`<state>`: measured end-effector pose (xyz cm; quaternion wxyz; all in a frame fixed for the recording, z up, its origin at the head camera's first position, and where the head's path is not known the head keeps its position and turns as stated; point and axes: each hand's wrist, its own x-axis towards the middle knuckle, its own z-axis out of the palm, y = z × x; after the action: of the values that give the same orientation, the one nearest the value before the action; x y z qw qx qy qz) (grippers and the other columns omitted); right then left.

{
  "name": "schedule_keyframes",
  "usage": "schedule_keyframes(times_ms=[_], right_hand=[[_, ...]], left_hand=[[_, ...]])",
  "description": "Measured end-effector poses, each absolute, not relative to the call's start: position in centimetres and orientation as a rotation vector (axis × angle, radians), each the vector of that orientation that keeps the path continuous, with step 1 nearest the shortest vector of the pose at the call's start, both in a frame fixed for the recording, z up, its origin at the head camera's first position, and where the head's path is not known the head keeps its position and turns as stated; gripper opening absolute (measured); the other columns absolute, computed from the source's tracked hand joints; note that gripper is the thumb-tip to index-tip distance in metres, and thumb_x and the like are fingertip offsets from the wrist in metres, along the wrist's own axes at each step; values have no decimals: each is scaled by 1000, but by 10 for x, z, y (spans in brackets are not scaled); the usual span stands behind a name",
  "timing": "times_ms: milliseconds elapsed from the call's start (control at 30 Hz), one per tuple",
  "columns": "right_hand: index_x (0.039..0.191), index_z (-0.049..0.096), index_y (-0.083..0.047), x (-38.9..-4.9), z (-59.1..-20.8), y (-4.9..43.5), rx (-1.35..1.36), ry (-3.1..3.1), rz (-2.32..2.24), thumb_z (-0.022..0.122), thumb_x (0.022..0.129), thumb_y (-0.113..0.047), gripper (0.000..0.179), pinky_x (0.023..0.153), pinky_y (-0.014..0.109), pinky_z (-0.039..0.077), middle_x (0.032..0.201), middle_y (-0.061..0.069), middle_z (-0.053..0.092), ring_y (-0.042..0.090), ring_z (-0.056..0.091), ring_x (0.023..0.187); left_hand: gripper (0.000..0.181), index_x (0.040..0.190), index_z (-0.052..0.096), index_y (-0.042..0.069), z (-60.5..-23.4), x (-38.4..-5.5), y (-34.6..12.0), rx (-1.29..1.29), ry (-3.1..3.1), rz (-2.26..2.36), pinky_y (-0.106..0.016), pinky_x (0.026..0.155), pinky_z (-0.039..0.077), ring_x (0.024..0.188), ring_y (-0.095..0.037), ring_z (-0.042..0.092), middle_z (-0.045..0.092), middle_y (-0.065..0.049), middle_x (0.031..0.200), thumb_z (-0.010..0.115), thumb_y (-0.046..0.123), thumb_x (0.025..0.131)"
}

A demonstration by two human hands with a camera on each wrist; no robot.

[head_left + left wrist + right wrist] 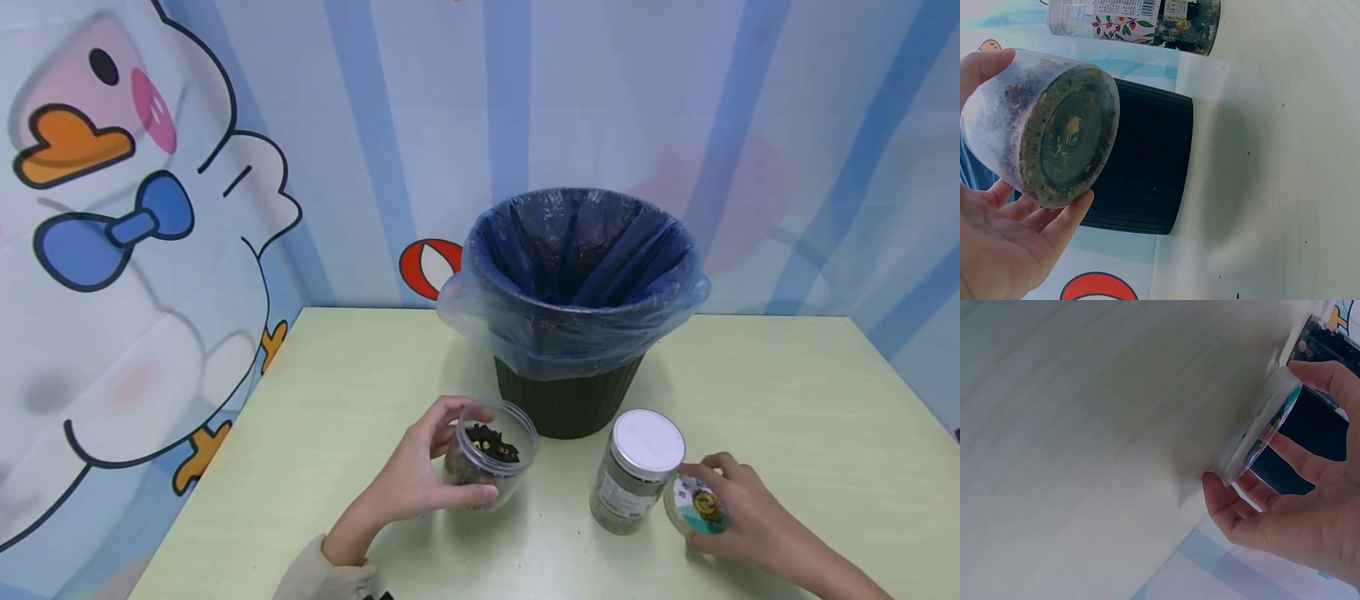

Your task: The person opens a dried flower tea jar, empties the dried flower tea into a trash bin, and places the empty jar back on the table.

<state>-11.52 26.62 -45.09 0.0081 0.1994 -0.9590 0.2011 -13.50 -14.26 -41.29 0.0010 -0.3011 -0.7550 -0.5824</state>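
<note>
- Judging from the grips, the step in hand is managing an open jar [472, 468] and a lid [692, 507] together; the next move calls for a steady, mouth-up jar.
- The left hand [411, 481] grips the open jar, raised near the middle; dark dried bits [489, 442] lie inside.
- The right hand [746, 518] pinches the lid's rim, near right.
- Between them stands a closed jar [625, 493] with dark contents.
- Beyond, a blue bag [570, 343] lines the bin [566, 406]; its bottom is hidden.
</note>
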Motion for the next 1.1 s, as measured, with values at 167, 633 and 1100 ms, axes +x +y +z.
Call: schedule_keyframes(times_ms=[167, 633, 1100], right_hand=[[119, 66, -3, -114, -452, 266, 639, -2974, 600, 93, 57, -26, 71, 70, 42, 50, 114, 18, 54, 31, 54, 94], [119, 67, -6, -115, -458, 268, 655, -2972, 558, 93, 59, -30, 70, 70, 38, 45, 113, 13, 54, 28, 50, 91], [136, 55, -5, -119, -442, 277, 683, -3142, 726, 86, 73, -45, 81, 76, 47, 49, 124, 18, 51, 33, 49, 104]], left_hand=[[77, 137, 46, 12, -412, -135, -143, -939, -2371, -1825, -36, 95, 51, 112, -25, 63, 60, -10, 133, 89, 12, 73], [76, 136, 46, 12, -411, -135, -145, -912, -2365, -1852, -34, 91, 52, 109, -26, 65, 60, -9, 132, 89, 12, 74], [75, 136, 46, 14, -407, -137, -150, -916, -2372, -1806, -35, 93, 52, 111, -25, 64, 60, -8, 133, 88, 12, 75]])
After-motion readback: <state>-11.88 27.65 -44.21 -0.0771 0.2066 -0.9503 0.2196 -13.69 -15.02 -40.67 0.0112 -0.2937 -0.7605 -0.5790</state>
